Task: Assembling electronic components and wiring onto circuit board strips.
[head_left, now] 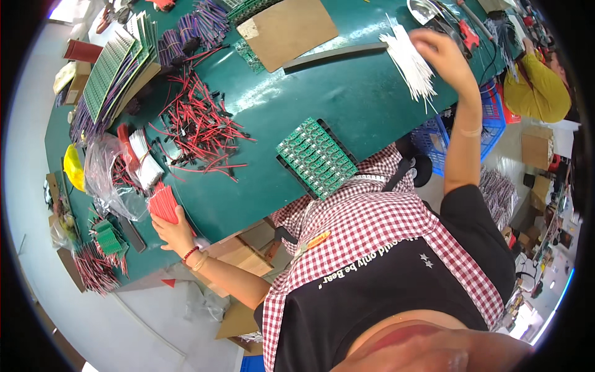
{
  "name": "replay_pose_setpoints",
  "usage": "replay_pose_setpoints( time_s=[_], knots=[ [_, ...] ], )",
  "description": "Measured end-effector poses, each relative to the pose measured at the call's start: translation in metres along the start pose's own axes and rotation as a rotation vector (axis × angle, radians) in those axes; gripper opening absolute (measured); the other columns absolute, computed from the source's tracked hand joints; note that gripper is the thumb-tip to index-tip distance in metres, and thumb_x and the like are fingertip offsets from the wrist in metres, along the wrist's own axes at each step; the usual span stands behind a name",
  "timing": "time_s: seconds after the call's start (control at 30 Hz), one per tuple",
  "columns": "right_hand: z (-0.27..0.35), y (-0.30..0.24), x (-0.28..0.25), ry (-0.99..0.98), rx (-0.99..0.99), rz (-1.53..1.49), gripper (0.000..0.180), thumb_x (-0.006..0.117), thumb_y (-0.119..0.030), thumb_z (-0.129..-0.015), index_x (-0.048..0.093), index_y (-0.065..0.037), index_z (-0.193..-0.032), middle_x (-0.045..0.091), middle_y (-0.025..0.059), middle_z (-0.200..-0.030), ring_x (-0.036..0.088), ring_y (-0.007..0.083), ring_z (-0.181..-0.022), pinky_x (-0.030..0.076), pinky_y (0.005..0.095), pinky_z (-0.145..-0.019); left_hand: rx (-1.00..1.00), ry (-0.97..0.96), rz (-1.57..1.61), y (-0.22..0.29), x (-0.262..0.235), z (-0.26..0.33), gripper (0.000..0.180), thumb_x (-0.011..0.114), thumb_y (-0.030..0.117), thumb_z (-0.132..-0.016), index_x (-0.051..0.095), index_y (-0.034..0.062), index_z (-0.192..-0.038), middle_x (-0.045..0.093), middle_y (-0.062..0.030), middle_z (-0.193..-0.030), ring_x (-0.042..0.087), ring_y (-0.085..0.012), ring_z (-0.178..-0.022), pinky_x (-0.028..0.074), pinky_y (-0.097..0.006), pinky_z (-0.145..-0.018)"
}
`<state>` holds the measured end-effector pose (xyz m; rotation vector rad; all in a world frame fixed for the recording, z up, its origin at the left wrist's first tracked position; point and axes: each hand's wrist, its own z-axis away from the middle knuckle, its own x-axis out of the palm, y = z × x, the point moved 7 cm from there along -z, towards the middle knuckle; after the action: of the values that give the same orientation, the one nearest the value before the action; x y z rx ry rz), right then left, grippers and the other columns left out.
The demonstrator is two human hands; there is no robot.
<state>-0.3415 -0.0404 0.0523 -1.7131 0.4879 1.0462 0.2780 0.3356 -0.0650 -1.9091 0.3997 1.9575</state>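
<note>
From above, I saw my right hand point(441, 54) reaching far across the green worktop point(347, 99), fingers closed on a bundle of white wires point(410, 65) whose long axis ran away from me, ends fanned toward my body. My left hand point(172, 230) lay at the near edge, fingers pressed against a red wire bundle point(163, 203) just beyond it. Between the two hands sat a black tray point(343, 149) carrying green circuit boards point(316, 158). Loose red-and-black wires point(198, 127) lay beyond the left hand.

green PCB panel point(317, 157), cardboard sheet point(289, 30), yellow bag point(73, 167)
</note>
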Motion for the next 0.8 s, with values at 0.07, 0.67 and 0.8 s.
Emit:
replay_pose_setpoints(
  time_s=[0.07, 0.67, 0.8],
  knots=[
    [0.041, 0.000, 0.010, -0.008, 0.057, 0.002, 0.023, 0.061, -0.010, -0.090, 0.064, 0.005, -0.107, 0.068, 0.0149, -0.098, 0.065, 0.0231, -0.091, 0.049, 0.0326, -0.081, -0.021, 0.005, -0.104, 0.004, -0.009, 0.002, 0.096, 0.060, 0.067, -0.082, 0.025, 0.0134, -0.153, 0.031, -0.0167, -0.155, 0.035, -0.0372, -0.140, 0.018, -0.075, -0.105],
    [0.071, 0.056, 0.086, 0.433, 0.285, 0.740, 0.055, 0.068, -0.037, -0.087, 0.054, 0.002, -0.122, 0.051, 0.0262, -0.124, 0.049, 0.0417, -0.116, 0.040, 0.0531, -0.097, 0.951, -0.037, 0.533, 0.266, -0.092, 0.126, 0.046, 0.068, 0.022, -0.089, 0.055, 0.0104, -0.132, 0.057, -0.0106, -0.131, 0.052, -0.0300, -0.122, 0.021, -0.056, -0.114],
    [0.065, 0.043, 0.078, 0.438, 0.305, 0.707, 0.053, 0.070, -0.034, -0.085, 0.054, 0.003, -0.120, 0.052, 0.0267, -0.123, 0.049, 0.0417, -0.116, 0.040, 0.0528, -0.097, 1.406, -0.052, 0.671, 0.352, -0.130, 0.183, 0.043, 0.071, 0.010, -0.081, 0.059, 0.0023, -0.122, 0.061, -0.0168, -0.120, 0.055, -0.0354, -0.114, 0.042, -0.044, -0.100]
  ],
)
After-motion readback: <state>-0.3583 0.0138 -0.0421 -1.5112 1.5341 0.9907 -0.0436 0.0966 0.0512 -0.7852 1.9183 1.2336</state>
